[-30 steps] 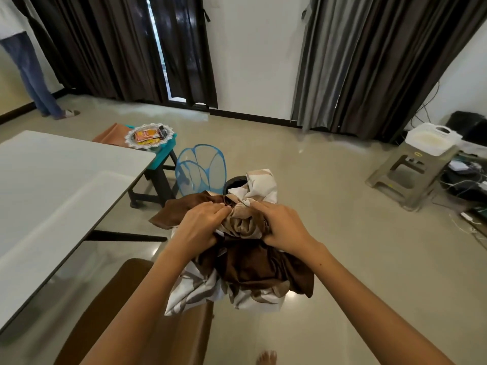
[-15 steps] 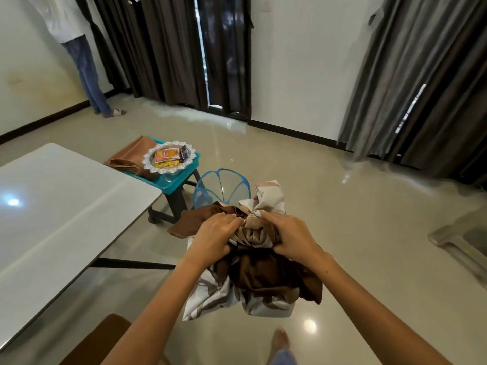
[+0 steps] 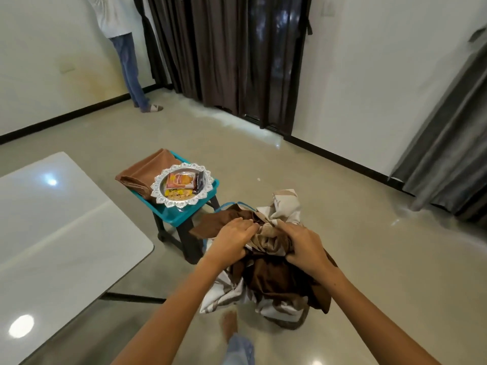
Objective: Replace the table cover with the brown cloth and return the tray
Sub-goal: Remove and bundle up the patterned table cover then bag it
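Glossy white worktop [image 3: 52, 233] at your left; folded brown cloth [image 3: 143, 172] and scalloped silver tray [image 3: 181, 185] on the teal stool [image 3: 189, 217] ahead. Your left hand [image 3: 233, 237] and right hand [image 3: 303, 245] both clutch the bunched brown-and-cream patterned cover [image 3: 268, 275].

Dark brown pleated curtains [image 3: 232, 54] hang along the white wall, a person in blue jeans [image 3: 129, 67] stands beside them in the corner, and grey curtains [image 3: 448, 143] drape at the right over the glossy beige floor [image 3: 369, 233].
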### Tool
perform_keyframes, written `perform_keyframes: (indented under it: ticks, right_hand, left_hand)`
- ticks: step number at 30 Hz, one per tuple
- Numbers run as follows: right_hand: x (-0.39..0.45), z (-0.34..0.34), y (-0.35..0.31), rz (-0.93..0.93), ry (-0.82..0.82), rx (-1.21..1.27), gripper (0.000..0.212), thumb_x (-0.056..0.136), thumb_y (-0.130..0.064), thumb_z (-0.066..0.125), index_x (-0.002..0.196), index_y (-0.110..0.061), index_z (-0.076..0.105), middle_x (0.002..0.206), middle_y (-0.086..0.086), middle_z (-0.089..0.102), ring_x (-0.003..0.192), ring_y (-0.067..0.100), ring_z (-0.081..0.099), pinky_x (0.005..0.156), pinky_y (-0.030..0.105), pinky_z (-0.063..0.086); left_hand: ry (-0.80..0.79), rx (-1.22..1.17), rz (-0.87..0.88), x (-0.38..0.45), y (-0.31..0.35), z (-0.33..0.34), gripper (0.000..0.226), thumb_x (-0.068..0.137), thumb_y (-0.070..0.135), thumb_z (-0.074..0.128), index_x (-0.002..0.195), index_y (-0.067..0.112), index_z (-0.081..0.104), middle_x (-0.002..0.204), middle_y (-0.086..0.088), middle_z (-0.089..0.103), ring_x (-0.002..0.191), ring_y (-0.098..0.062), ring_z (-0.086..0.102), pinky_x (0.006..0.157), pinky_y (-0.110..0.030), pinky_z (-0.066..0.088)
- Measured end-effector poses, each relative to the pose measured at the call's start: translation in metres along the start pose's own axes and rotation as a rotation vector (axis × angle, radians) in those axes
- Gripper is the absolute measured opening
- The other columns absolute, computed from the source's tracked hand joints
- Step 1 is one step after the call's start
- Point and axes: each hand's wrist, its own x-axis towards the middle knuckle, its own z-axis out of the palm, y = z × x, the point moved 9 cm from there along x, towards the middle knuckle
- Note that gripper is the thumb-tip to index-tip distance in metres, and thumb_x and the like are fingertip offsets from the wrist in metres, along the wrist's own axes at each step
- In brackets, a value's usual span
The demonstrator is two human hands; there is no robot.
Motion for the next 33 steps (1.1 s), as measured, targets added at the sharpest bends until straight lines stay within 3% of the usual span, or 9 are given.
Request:
perform_keyframes:
  ticks: [8, 15, 27, 33]
  right_hand:
    - [0.157, 0.056, 0.088, 0.120, -0.036, -0.037, 0.072, 0.052, -0.017, 0.075, 0.121, -0.022, 0.056, 0.100, 0.002, 0.070, 0.081, 0.032, 0.067, 0.050, 0.038, 0.055]
    - [0.260, 0.124, 0.135, 0.227, -0.189, -0.116, 0.068, 0.053, -0.022, 0.078, 0.117, -0.024, 0.056, 0.093, -0.002, 0.069, 0.073, 0.030, 0.065, 0.053, 0.034, 0.053]
    - [0.313, 0.244, 0.190, 0.204, -0.398, -0.223, 0.061, 0.031, -0.011, 0.080, 0.090, -0.020, 0.063, 0.067, -0.002, 0.062, 0.052, 0.022, 0.060, 0.034, 0.023, 0.038]
    - [0.313, 0.315, 0.201, 0.188, -0.521, -0.242, 0.060, 0.028, -0.012, 0.082, 0.086, -0.018, 0.065, 0.065, 0.001, 0.063, 0.051, 0.022, 0.060, 0.037, 0.024, 0.040]
  left_hand:
    - [-0.077, -0.126, 0.021, 0.120, -0.141, 0.085, 0.070, 0.033, -0.006, 0.077, 0.102, 0.001, 0.067, 0.099, -0.014, 0.069, 0.096, -0.029, 0.066, 0.090, -0.039, 0.050]
    - [-0.131, -0.207, -0.009, 0.166, -0.245, 0.158, 0.073, 0.032, -0.005, 0.074, 0.105, 0.002, 0.067, 0.103, -0.011, 0.069, 0.100, -0.026, 0.065, 0.095, -0.037, 0.047]
    - [-0.173, -0.307, -0.205, 0.151, -0.312, 0.300, 0.065, 0.035, -0.007, 0.080, 0.098, 0.003, 0.070, 0.099, -0.011, 0.070, 0.093, -0.024, 0.068, 0.087, -0.038, 0.053]
    - [-0.319, -0.308, -0.325, 0.115, -0.336, 0.373, 0.071, 0.035, -0.001, 0.088, 0.103, 0.005, 0.071, 0.103, -0.010, 0.071, 0.098, -0.022, 0.067, 0.100, -0.033, 0.042]
